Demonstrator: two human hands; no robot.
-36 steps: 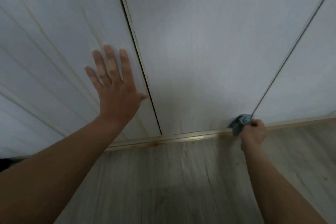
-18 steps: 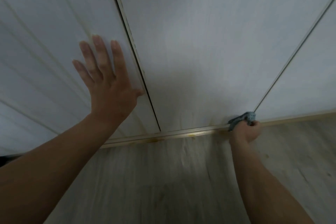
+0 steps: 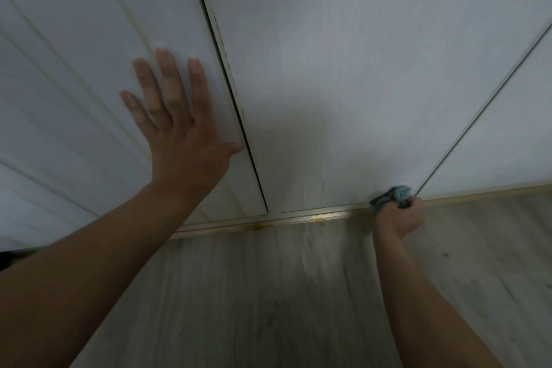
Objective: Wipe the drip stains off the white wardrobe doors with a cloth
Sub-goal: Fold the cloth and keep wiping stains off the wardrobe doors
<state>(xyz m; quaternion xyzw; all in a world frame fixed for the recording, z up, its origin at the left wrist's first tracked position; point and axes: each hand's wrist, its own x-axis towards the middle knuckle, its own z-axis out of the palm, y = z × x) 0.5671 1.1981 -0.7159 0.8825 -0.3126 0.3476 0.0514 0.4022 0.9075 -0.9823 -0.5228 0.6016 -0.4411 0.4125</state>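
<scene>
Blue-grey crumpled cloth [image 3: 391,198], the only one in view, is bunched in the person's right hand [image 3: 400,219] and pressed to the foot of the middle door [image 3: 343,69], one of three flat white wardrobe doors in view. It sits at the panel's lower right corner, just beside the dark seam. The right hand's fingers are curled tightly around the cloth in a fist, which rests against the pale metal bottom rail [image 3: 298,217] running under the doors.

Faint yellowish drip marks [image 3: 322,188] show low on the middle door, near the cloth on its left. Two orange-yellow spots [image 3: 257,226] sit on the rail, well apart.

Two dark seams divide the panels. Across the left seam, the left hand [image 3: 182,140] lies flat on the left door [image 3: 74,84], palm down, fingers straight and slightly spread, holding nothing; its thumb tip reaches almost to the seam. Thin yellowish streaks [image 3: 134,21] run down this door past the hand. The right door [image 3: 513,128] shows only in part.

Pale grey wood-grain floor [image 3: 268,308] fills the lower frame, crossed by both bare forearms.
</scene>
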